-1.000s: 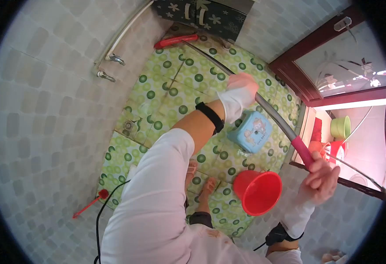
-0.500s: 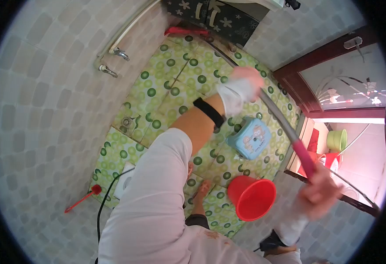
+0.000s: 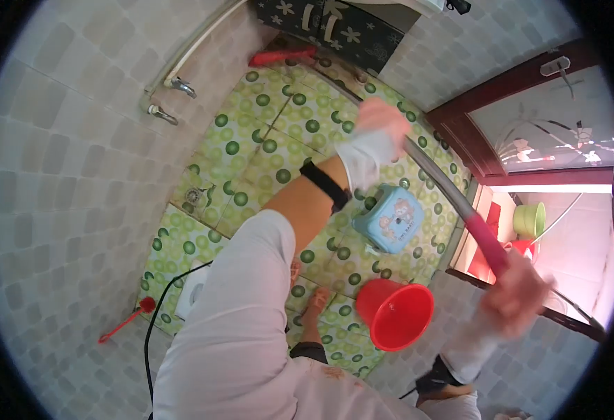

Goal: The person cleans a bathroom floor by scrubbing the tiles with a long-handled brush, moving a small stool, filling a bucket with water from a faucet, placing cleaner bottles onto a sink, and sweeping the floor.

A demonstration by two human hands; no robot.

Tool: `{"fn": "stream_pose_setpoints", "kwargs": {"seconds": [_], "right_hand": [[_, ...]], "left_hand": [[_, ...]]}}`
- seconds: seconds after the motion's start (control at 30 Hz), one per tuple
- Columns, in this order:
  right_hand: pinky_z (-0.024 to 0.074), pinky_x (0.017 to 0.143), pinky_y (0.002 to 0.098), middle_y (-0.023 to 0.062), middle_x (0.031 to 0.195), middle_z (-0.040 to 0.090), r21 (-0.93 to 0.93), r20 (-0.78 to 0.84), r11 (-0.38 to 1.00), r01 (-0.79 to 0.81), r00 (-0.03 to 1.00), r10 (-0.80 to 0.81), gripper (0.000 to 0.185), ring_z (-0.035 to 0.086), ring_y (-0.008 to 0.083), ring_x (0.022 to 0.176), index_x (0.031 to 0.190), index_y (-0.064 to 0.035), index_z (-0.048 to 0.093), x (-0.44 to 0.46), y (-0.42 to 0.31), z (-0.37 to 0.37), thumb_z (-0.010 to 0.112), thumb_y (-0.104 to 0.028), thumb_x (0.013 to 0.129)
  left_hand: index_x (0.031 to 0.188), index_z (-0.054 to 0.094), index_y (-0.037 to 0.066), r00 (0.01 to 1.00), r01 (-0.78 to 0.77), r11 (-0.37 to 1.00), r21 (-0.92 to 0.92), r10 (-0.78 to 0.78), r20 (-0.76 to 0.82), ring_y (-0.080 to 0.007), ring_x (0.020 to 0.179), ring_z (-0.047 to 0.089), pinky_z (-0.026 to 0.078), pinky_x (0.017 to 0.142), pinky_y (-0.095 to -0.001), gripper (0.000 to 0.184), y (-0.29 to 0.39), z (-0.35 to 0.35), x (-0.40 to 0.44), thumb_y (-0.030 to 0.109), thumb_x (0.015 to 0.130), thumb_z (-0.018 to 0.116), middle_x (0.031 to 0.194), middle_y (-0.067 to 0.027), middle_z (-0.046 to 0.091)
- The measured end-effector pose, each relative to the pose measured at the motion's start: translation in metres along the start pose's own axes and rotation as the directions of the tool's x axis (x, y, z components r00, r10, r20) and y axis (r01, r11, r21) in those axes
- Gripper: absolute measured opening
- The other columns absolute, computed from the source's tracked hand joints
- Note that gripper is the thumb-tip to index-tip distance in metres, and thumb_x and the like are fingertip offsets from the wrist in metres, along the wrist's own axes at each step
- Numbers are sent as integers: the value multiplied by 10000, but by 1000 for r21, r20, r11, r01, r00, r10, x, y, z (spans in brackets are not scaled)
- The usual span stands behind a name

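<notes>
Two hands grip a long-handled tool with a grey pole, pink grip and red head (image 3: 438,175): the right hand (image 3: 517,297), blurred, wraps the pink end; the left hand (image 3: 380,122) clenches the pole further along. Below, near the person's feet, a round red plastic bucket (image 3: 370,308) stands on the green-dotted tiled floor (image 3: 251,175). Just past it, beside the pole, a light-blue plastic stool with cartoon figures (image 3: 399,218) takes up floor space. Farther off, the tool's red head lies in the corner, hemmed in by the pale tiled wall (image 3: 76,147) and a black floral cabinet (image 3: 356,31).
</notes>
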State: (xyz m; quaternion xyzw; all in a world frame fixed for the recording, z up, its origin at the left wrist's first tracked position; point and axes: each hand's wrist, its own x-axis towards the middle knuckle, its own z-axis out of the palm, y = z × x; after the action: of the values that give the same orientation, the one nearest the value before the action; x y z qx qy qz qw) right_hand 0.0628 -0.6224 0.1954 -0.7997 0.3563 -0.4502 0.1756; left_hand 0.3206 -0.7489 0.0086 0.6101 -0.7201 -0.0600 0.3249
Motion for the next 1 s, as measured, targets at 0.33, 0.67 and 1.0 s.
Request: {"fn": "stream_pose_setpoints", "kwargs": {"seconds": [0.33, 0.67, 1.0], "right_hand": [[431, 710, 261, 61, 639, 536, 755, -7, 608, -246, 924, 382, 362, 530, 130, 623, 763, -3, 536, 3, -23, -26, 369, -252, 966], [445, 575, 330, 80, 681, 509, 191, -39, 974, -123, 990, 133, 87, 518, 200, 603, 796, -38, 448, -24, -19, 1, 466, -67, 876], [421, 604, 360, 107, 613, 523, 463, -40, 873, -151, 981, 190, 305, 453, 206, 510, 660, -31, 449, -29, -11, 21, 431, -158, 936]], "left_hand": [[615, 587, 118, 986, -80, 983, -164, 102, 133, -335, 732, 548, 411, 671, -436, 146, 45, -19, 7, 205, 554, 688, 668, -106, 560], [663, 617, 136, 864, -173, 976, -132, 215, 456, -333, 736, 586, 455, 676, -407, 127, 28, 23, 11, 251, 638, 663, 712, -114, 601], [661, 630, 107, 878, -236, 962, -137, 271, 395, -339, 730, 593, 462, 673, -404, 147, 38, 44, 17, 234, 597, 665, 680, -135, 601]]}}
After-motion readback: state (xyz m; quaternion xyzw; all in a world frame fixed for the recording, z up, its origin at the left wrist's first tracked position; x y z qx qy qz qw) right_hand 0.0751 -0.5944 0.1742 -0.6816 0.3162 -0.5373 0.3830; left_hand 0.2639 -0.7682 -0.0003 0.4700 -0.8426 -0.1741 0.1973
